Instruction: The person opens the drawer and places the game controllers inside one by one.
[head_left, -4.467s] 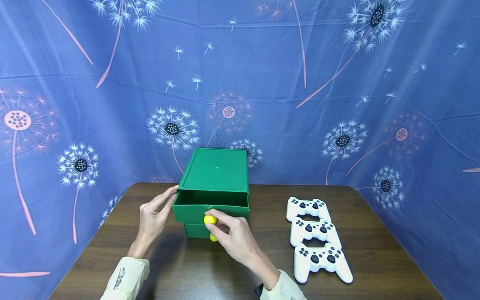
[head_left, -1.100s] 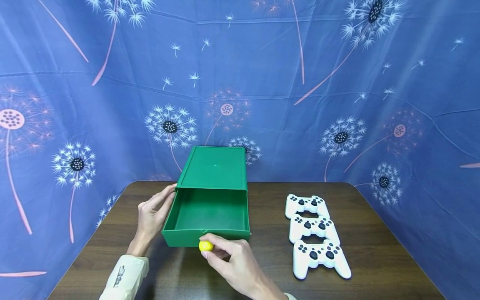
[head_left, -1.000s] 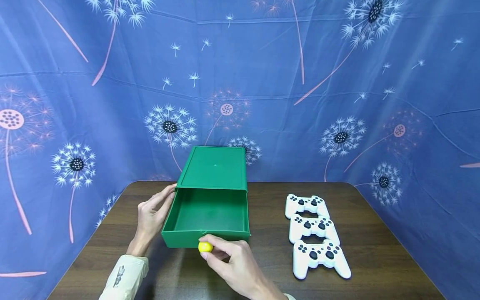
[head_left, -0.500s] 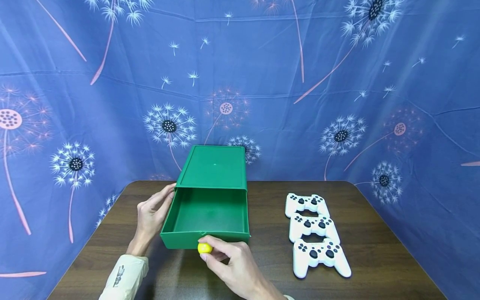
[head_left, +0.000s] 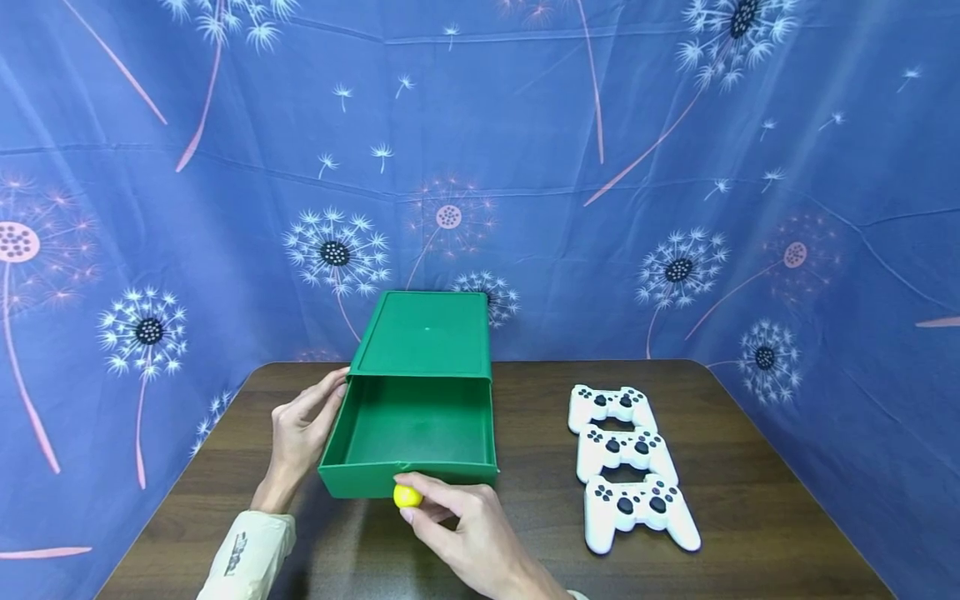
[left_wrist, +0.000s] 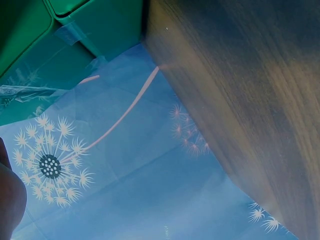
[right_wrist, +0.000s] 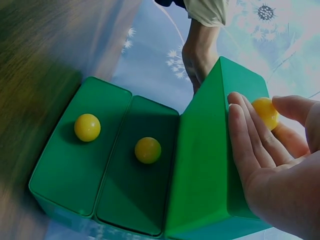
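Note:
A green drawer cabinet (head_left: 423,333) stands on the table with its top drawer (head_left: 360,481) pulled far out toward me. My right hand (head_left: 472,529) pinches the round yellow knob (head_left: 407,496) on that drawer's front between thumb and fingers. Seen from the right wrist, other fingers lie along the drawer front. My left hand (head_left: 297,429) rests its fingertips and thumb against the cabinet's left side. Two lower drawers, each with a yellow knob (right_wrist: 87,127), sit pushed in below, visible only in the right wrist view. In the left wrist view, clear tape (left_wrist: 70,33) crosses the cabinet's side.
Three white game controllers (head_left: 626,450) lie in a column on the wooden table (head_left: 540,500), right of the cabinet. Behind the table hangs a blue cloth (head_left: 540,250) with dandelion prints.
Since the earliest frame, my right hand has drawn the top drawer from partly out to far out, toward me. Over the last second it barely moves. The left hand stays at the cabinet's side.

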